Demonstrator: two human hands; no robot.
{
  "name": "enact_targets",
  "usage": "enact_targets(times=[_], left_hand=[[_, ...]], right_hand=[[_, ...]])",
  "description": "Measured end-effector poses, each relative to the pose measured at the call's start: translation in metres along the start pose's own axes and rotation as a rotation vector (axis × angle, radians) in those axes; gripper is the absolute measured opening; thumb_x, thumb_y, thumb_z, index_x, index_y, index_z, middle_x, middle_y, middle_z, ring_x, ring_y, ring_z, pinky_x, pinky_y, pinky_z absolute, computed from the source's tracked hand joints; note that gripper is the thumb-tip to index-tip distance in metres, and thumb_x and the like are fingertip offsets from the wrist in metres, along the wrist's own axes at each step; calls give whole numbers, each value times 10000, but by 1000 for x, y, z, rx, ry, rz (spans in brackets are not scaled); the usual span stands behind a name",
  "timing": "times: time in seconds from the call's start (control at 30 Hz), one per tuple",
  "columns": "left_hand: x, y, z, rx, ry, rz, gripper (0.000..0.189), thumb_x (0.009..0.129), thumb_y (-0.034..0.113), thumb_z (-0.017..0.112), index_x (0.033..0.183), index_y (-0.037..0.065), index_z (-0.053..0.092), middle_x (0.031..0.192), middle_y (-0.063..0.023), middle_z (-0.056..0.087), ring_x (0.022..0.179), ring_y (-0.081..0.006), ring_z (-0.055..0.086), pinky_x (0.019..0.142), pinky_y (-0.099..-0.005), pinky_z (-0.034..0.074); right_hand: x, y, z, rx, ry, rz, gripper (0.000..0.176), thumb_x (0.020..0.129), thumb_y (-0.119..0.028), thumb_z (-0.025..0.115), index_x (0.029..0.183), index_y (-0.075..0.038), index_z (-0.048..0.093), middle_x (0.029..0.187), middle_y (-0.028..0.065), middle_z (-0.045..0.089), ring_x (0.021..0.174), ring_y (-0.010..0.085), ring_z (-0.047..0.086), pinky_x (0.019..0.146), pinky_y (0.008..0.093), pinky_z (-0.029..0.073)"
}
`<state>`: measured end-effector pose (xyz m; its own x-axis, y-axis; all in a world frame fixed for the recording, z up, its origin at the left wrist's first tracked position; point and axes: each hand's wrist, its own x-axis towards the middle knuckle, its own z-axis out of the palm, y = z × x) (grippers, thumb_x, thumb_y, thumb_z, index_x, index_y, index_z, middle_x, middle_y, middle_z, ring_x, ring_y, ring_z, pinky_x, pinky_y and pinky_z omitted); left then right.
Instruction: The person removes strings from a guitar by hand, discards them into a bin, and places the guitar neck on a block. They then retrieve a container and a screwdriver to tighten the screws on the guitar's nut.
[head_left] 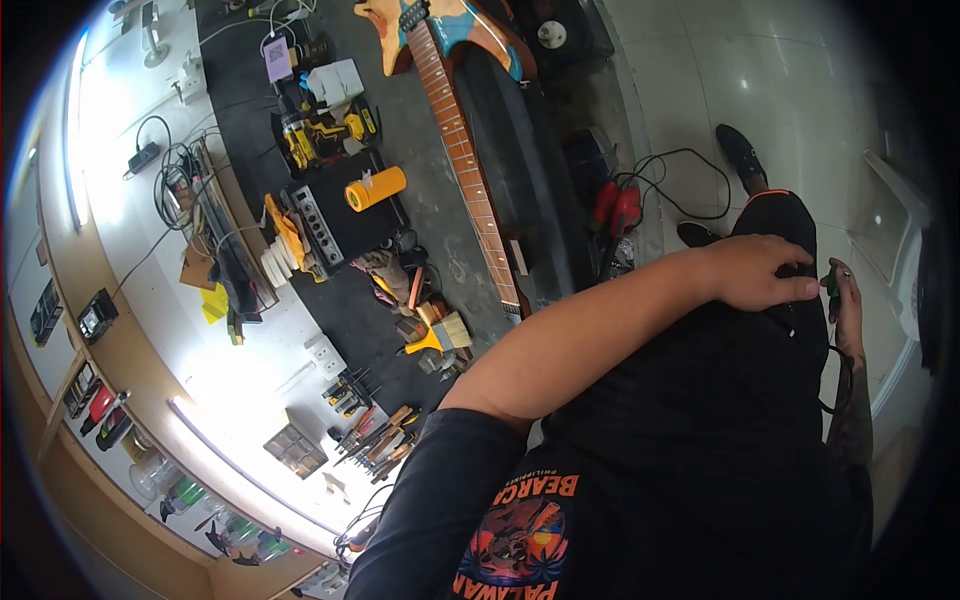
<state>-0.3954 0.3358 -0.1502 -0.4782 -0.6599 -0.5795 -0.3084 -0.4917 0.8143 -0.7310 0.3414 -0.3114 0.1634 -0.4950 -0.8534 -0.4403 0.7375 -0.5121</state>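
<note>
My left hand (765,272) lies across the black clothing over my thigh. Its fingers are bent and its thumb is apart from them, with nothing visible between. Just right of it, at my side, is my right hand (848,305), its fingers closed around a small dark green object (832,284) that is too small to name. A black cord hangs in a loop below that hand. On the dark workbench lies an electric guitar (468,160) with a blue and brown body, away from both hands.
On the bench are a yellow drill (297,140), a black amplifier (325,225), an orange cylinder (376,188), a brush (452,332) and hand tools (378,442). Beside its edge is a red corded tool (622,207). A white plastic chair (900,240) stands at the right.
</note>
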Motion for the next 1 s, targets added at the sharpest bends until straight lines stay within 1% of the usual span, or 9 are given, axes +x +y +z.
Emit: enact_targets(times=[0.4, 0.47, 0.5, 0.53, 0.6, 0.63, 0.73, 0.87, 1.0], left_hand=[[-9, -4, -1, 24, 102, 34, 704, 986, 597, 538, 1404, 30, 560, 1337, -241, 603, 1264, -390, 576, 1079, -428, 448], [-14, -7, -6, 35, 201, 93, 652, 996, 548, 558, 1396, 33, 566, 1343, -230, 602, 1279, -385, 565, 1087, -425, 440], [-19, -8, -12, 23, 265, 130, 619, 1001, 514, 572, 1391, 33, 569, 1346, -224, 602, 1285, -382, 559, 1089, -423, 436], [-28, -8, -18, 48, 337, 123, 601, 1000, 493, 587, 1388, 34, 571, 1342, -222, 604, 1279, -381, 562, 1087, -422, 437], [-54, -2, -30, 70, 450, 109, 572, 994, 450, 621, 1385, 35, 574, 1332, -210, 611, 1260, -367, 577, 1083, -417, 440], [-67, 0, -34, 74, 485, 95, 561, 989, 427, 640, 1385, 36, 574, 1327, -200, 616, 1246, -355, 589, 1081, -412, 442], [-99, -2, -32, -184, 632, 83, 517, 1005, 371, 646, 1395, 41, 569, 1303, -159, 632, 1215, -267, 617, 1054, -373, 459], [-134, 8, -16, -745, 742, 269, 508, 1036, 328, 614, 1427, 20, 515, 1295, -127, 629, 1228, -207, 602, 1044, -349, 470], [-184, 2, 10, -1044, 837, 534, 477, 1033, 368, 619, 1343, 12, 548, 1205, -73, 643, 1113, -152, 618, 940, -320, 527]], right_hand=[[-2, -20, -1, -41, 11, -52, 511, 1029, -460, 545, 1403, -113, 574, 973, -19, 627, 525, 10, 362, 427, 206, 244], [-11, -43, -6, -188, 18, -86, 481, 1015, -376, 620, 1398, -87, 582, 1030, 1, 654, 659, 31, 510, 546, 206, 405], [21, -2, -16, -147, 96, -394, 467, 988, -274, 685, 1387, -51, 586, 1081, 41, 672, 899, 99, 609, 814, 255, 495], [15, -29, -23, -292, 55, -365, 474, 967, -217, 716, 1378, -24, 581, 1155, 79, 677, 1120, 158, 593, 1032, 313, 431], [2, -88, -25, -444, 72, -553, 484, 933, -164, 751, 1361, -5, 590, 1251, 103, 667, 1159, 169, 597, 1048, 320, 437], [-16, -139, -14, -469, 71, -477, 504, 907, -145, 776, 1357, -9, 595, 1254, 116, 665, 1166, 173, 597, 1054, 327, 439], [-39, -251, 22, -693, 32, -990, 562, 790, -116, 838, 1306, -38, 628, 1251, 151, 660, 1181, 277, 617, 1026, 362, 467], [-107, -363, 131, -846, -378, -1288, 640, 681, -259, 927, 1240, -90, 666, 1194, 112, 595, 1037, 267, 638, 823, 354, 539], [-161, -373, 243, -965, -798, -1516, 591, 686, -242, 917, 1217, -143, 678, 1161, 78, 609, 841, 267, 714, 685, 369, 591]])
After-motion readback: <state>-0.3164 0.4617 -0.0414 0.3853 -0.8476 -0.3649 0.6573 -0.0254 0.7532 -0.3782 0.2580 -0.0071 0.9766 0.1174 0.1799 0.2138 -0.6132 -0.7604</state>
